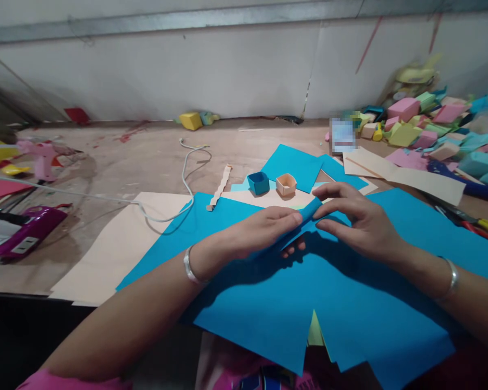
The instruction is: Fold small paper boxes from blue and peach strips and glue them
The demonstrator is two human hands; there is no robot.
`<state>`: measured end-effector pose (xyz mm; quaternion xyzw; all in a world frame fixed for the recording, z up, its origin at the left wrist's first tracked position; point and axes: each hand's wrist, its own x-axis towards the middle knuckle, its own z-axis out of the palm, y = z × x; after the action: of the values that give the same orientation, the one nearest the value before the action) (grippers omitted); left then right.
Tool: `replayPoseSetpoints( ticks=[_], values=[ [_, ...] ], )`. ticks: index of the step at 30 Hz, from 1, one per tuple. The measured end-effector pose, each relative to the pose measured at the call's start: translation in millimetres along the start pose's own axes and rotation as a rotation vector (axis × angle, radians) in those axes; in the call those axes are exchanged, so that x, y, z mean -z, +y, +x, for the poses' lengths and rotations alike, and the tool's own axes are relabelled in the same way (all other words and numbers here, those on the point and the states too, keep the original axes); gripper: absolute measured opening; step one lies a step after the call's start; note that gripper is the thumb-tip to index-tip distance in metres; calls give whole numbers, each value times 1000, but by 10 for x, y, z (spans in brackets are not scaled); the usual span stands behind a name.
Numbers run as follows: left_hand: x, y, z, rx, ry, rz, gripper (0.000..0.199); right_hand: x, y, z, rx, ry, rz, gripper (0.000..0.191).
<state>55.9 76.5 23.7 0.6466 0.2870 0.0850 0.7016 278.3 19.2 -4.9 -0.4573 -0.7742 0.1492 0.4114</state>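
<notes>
My left hand (268, 230) grips a piece of folded blue paper (306, 214), thumb on top and fingertips showing underneath. At the paper's right end my right hand (358, 219) has its bent fingers and thumb around the edge, touching it. Below both hands lies a large blue paper sheet (260, 303) with cut notches along its near edge. Just beyond the hands stand a small open blue paper box (258, 184) and a small open peach paper box (286, 185). A wavy peach paper strip (220, 188) lies to their left.
A purple device (28, 233) and a pink glue gun (43, 160) lie at left, with a white cable (184, 173) running across. Scissors (482, 227) rest at right. Behind them is a heap of coloured paper boxes (435, 127). Peach sheets (117, 244) reach the table's front edge.
</notes>
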Motion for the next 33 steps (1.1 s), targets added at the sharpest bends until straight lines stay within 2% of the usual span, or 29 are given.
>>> replayPoseSetpoints(
  ticks=[4,10,16,21,26,30,33],
  values=[
    [-51,16,-2,1,-19,77,29,-13,3,-4,-104,-56,97,7],
    [-32,18,-8,112,-47,-63,24,-3,-15,7,-228,-97,291,10],
    [-14,-7,7,40,-43,17,30,0,-49,25,-235,-187,271,10],
    [-30,-33,16,46,-47,-173,28,12,-90,31,-271,-147,291,9],
    [-23,-44,25,67,-24,-223,35,23,-90,37,-327,-106,326,12],
    [-52,6,16,100,-3,-113,20,13,-68,32,-358,-146,337,14],
    [-67,42,1,14,99,163,11,3,-73,27,-377,-140,330,14]
  ],
)
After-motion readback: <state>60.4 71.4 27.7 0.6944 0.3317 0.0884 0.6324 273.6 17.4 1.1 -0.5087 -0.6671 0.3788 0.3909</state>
